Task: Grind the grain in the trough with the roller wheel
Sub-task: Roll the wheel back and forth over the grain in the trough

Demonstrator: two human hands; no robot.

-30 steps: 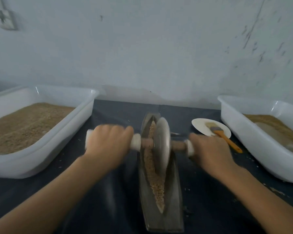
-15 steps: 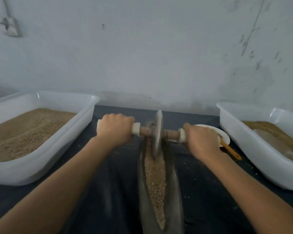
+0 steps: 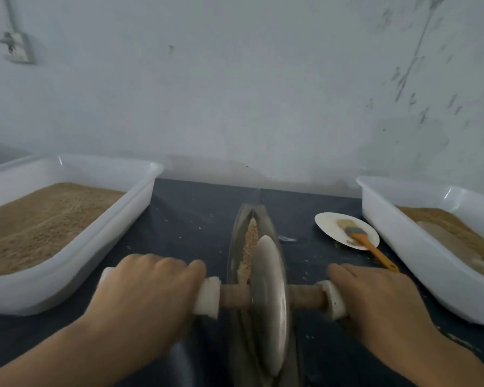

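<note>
Two hands on the axle, mid-stroke of the grind: left hand clenched round the left handle, right hand wrapped round the right handle, both fully closed on it, nothing loose. Roller wheel sits upright in the trough, at the near end close to the body, disc edge down in the groove. Grain lies heaped in the far half of the trough, just ahead of the wheel; what's under and behind the wheel is hidden. My read: near end of a back-and-forth pass, grinding not finished since whole kernels show ahead. Next move likely a push away along the groove, even pressure on both handles so the disc doesn't tilt and ride up the wall. Further out: left tub holding grain, right tub with finer brown meal, small plate with an orange-handled brush between trough and right tub.
</note>
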